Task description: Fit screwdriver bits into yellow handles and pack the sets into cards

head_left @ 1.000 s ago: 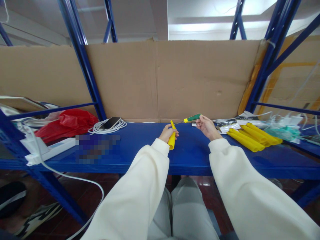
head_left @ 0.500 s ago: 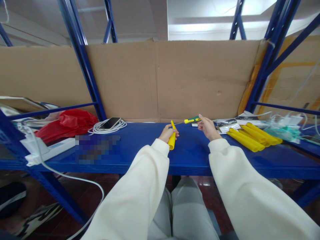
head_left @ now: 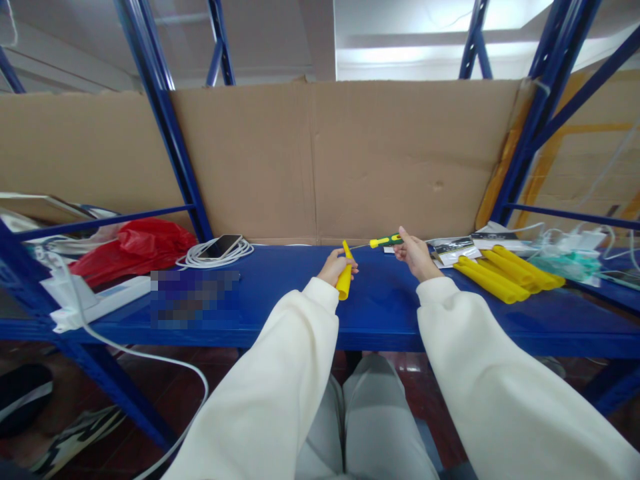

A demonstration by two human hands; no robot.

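My left hand (head_left: pixel 334 268) is closed around a yellow tapered tube (head_left: pixel 345 281), held above the blue tabletop (head_left: pixel 380 313) with its narrow end up. In my right hand (head_left: pixel 414 255) is a screwdriver (head_left: pixel 385 241) with a green and yellow handle, gripped at the handle's end by the fingers. Its thin shaft points left and its tip meets the side of the yellow tube near my left fingers. Whether the tip is inside the tube or only touching it, I cannot tell. Several more yellow tubes (head_left: pixel 493 283) lie to the right of my right hand.
A phone (head_left: pixel 221 246) rests on a coiled white cable (head_left: pixel 240 250) at the left. Beyond are a red plastic bag (head_left: pixel 150 243) and a white power strip (head_left: pixel 113 297). Small printed packets (head_left: pixel 453 251) lie at the right. A cardboard panel (head_left: pixel 320 160) stands behind.
The screwdriver's handle has turned about its own axis, and my right fingers have shifted slightly on it. My left hand and the yellow tube have stayed in place.
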